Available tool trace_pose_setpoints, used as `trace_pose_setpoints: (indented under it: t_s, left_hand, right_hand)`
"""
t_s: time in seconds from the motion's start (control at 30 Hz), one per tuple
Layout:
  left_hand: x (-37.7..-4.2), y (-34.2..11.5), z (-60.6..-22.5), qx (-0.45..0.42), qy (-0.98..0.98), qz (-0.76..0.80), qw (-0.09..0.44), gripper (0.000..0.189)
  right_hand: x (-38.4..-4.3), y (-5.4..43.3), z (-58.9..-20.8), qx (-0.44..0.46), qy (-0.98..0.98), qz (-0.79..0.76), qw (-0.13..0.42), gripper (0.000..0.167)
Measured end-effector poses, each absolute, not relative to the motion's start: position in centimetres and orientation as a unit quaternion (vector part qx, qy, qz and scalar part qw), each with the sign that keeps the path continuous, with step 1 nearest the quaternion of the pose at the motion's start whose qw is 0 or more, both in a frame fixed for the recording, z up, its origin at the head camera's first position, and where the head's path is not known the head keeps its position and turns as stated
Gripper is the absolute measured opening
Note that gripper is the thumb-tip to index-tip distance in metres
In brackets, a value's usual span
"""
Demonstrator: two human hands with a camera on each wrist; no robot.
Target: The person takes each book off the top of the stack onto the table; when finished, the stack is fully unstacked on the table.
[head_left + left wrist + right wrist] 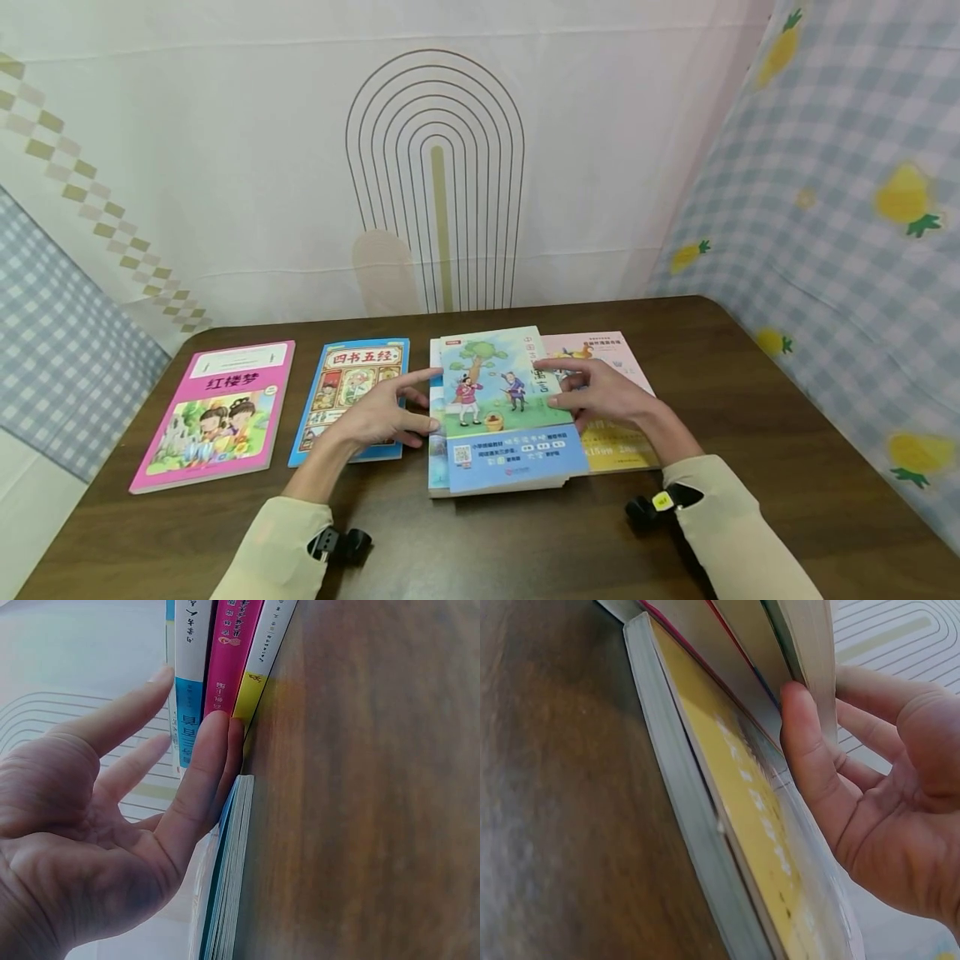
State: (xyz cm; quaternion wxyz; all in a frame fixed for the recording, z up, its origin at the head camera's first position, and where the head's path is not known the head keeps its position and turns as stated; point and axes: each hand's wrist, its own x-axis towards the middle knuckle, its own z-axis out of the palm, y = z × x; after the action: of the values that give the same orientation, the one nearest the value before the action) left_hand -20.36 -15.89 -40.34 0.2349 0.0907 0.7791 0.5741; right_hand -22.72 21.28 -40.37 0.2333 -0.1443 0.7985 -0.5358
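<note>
A picture book with a tree and two figures on its cover (487,392) lies on top of a stack of books at the middle of the table. My left hand (386,412) is at the stack's left side, its fingers extended against the edge. In the left wrist view, its fingertips meet the white-and-blue spine (191,697) and the pink spine (225,667). My right hand (603,392) is on the other side, thumb and index finger touching the top book's right edge. In the right wrist view, a fingertip (799,705) presses the page edges (810,645).
A yellow-and-pink book (618,446) sticks out on the stack's right. Left of the stack lies a blue book (363,358), and farther left a pink book (236,367). The brown table (525,550) ends at a white patterned curtain (600,167) behind.
</note>
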Motion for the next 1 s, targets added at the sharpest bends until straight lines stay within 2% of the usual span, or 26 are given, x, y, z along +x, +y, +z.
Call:
trace_pose_setpoints:
  t_s: [0.33,0.77,1.0]
  left_hand:
    - [-20.3,-15.6,-40.4,0.089,0.797,0.555,0.223,0.074]
    - [-20.3,-15.6,-40.6,0.083,0.796,0.557,0.222,0.074]
    - [-20.2,-15.7,-40.5,0.082,0.796,0.557,0.222,0.074]
  right_hand:
    - [-22.5,22.5,-40.8,-0.132,0.787,-0.554,0.236,0.066]
    - [-22.4,24.2,-41.0,-0.144,0.687,-0.65,0.293,0.074]
    - [-22.2,24.9,-39.9,-0.151,0.673,-0.67,0.276,0.072]
